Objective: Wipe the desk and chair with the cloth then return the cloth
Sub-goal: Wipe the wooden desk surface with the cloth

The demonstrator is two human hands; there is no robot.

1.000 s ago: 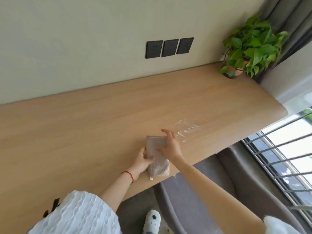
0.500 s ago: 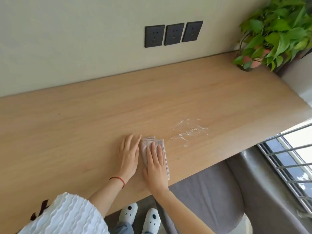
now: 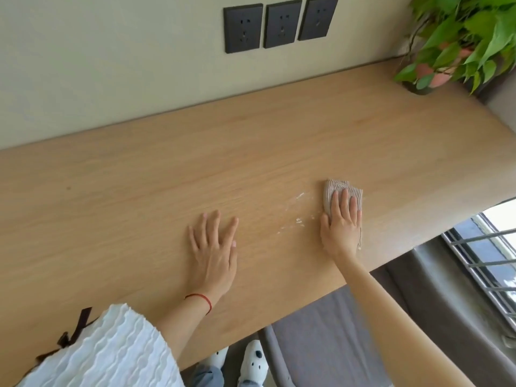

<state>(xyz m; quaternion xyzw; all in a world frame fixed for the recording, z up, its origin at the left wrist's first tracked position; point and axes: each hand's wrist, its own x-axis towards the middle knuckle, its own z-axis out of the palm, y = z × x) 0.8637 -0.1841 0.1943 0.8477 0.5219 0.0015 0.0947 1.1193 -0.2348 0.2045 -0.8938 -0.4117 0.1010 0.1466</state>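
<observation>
A folded beige ribbed cloth (image 3: 339, 188) lies on the light wooden desk (image 3: 195, 169), near its front edge on the right. My right hand (image 3: 342, 227) presses flat on the cloth, fingers spread over most of it. A whitish smear (image 3: 296, 210) marks the wood just left of the cloth. My left hand (image 3: 213, 247) rests flat on the bare desk, fingers apart, holding nothing. The grey upholstered chair (image 3: 329, 339) stands below the desk's front edge, at the bottom right.
A potted green plant (image 3: 458, 43) stands at the desk's far right corner against the wall. Three dark wall sockets (image 3: 282, 23) sit above the desk. A window with metal bars (image 3: 485, 263) is at the right. My slippered feet (image 3: 251, 361) show under the desk.
My right hand has slid the cloth to the right, across the smear, which now shows less. My left hand has stayed flat on the desk, now well apart from the cloth.
</observation>
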